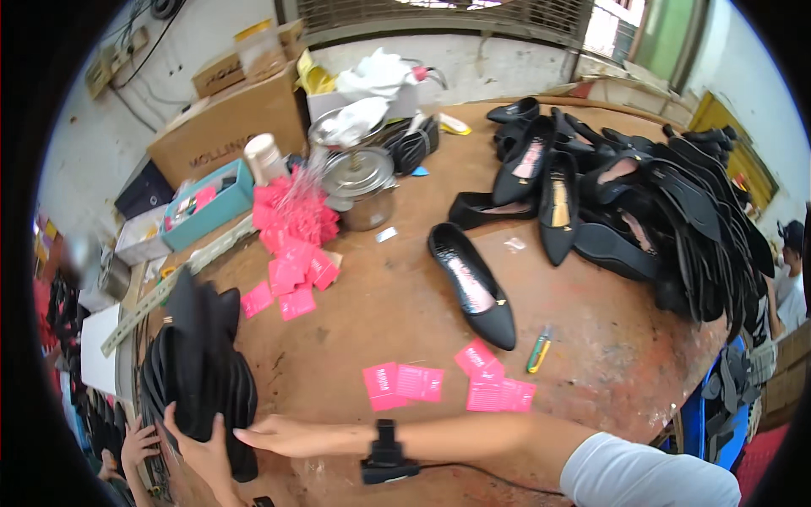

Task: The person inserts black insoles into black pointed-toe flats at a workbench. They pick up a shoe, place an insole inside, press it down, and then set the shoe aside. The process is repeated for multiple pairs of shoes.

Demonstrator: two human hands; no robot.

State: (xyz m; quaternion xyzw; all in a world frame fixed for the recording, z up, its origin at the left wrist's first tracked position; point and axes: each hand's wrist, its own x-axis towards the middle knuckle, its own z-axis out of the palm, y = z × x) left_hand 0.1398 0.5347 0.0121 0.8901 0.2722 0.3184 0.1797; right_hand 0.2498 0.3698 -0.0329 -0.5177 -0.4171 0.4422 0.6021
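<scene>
At the left table edge lies a stack of black flat shoes (241, 372). My left hand (203, 448) grips the heel end of the upper black shoe (196, 363), which is blurred by motion. Thumb and fingers lie on either side of that heel. My right hand (270, 435) reaches across to the stack, its fingers stretched out with the tips at the shoes' side. Nothing shows in its grasp. A single black pointed flat shoe (471, 286) with a pale insole rests mid-table. Pink cards (404, 383) lie in front of it, beside a green-and-yellow cutter (539, 351).
A large heap of black shoes (625, 190) covers the right back. Behind on the left are pink tags (296, 211), a metal pot (361, 190), a teal box (207, 207) and a cardboard box (232, 127). Another person's hand (138, 444) is beyond the left edge.
</scene>
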